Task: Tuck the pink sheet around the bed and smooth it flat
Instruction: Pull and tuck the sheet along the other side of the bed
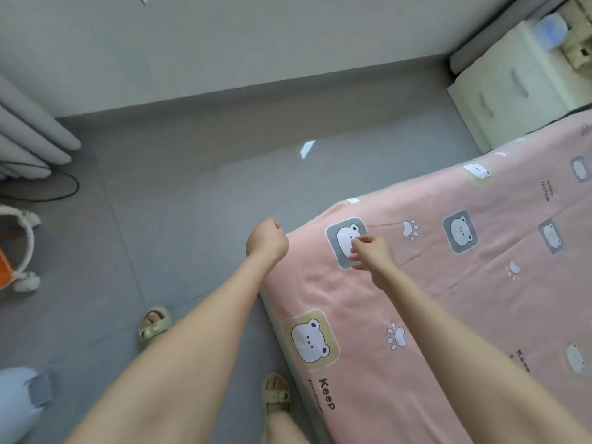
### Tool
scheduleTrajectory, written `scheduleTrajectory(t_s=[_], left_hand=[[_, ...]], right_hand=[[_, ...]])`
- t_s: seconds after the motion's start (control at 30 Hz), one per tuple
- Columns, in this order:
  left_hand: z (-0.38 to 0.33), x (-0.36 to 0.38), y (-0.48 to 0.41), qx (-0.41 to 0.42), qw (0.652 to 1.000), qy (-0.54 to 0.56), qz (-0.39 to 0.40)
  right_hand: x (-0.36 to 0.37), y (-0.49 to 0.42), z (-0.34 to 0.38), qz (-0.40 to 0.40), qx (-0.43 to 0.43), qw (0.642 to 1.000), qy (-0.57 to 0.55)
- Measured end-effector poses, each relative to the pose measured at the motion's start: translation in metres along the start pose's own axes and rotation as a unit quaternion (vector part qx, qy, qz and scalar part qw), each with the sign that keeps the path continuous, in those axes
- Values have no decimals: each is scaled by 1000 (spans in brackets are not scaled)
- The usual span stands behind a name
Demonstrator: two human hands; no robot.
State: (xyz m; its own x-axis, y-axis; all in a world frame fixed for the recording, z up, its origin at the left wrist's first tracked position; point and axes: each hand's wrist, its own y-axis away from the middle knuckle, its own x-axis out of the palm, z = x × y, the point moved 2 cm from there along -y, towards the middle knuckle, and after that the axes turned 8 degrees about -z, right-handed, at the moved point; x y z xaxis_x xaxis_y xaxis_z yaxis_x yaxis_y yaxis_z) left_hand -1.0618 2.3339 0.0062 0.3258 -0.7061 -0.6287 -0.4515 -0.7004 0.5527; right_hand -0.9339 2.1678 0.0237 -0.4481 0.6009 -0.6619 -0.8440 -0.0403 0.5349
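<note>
Both of my arms reach out over the corner of the bed; the pink sheet, printed with bear faces and paw marks, covers the mattress top and hangs down over its near side and the corner; long creases run across it toward the right. My left hand is curled into a fist at the corner edge of the sheet; whether cloth is caught inside it I cannot tell. My right hand rests on the grey bear patch, fingers bent and drawn together as if nipping the fabric; the blur hides whether they grip it. My feet in pale sandals stand on the grey floor beside the bed; a cream drawer cabinet stands beyond the far edge.
</note>
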Motion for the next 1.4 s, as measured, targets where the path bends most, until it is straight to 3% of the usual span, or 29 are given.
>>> scheduleTrajectory(t_s=[0.3, 0.5, 0.73, 1.0, 1.2, 1.3, 1.4], left_hand=[[-120, -58, -63, 160, 983, -37, 79], [-211, -30, -109, 241, 953, -108, 147], [-295, 29, -160, 272, 929, -154, 201], [-329, 88, -222, 204, 917, -180, 290], [-304, 133, -280, 115, 909, -217, 336], [-277, 161, -299, 56, 903, -222, 363], [-252, 195, -310, 10, 900, -204, 385]], right_hand=[[-43, -18, 79, -115, 97, 984, -96], [-86, -57, 99, -153, 115, 977, -98], [-130, -119, 112, -183, 129, 971, -80], [-129, -194, 110, -171, 148, 973, 32], [-116, -262, 96, -108, 73, 974, 186], [-101, -300, 84, -29, -9, 953, 303], [-82, -344, 71, 70, -100, 898, 422]])
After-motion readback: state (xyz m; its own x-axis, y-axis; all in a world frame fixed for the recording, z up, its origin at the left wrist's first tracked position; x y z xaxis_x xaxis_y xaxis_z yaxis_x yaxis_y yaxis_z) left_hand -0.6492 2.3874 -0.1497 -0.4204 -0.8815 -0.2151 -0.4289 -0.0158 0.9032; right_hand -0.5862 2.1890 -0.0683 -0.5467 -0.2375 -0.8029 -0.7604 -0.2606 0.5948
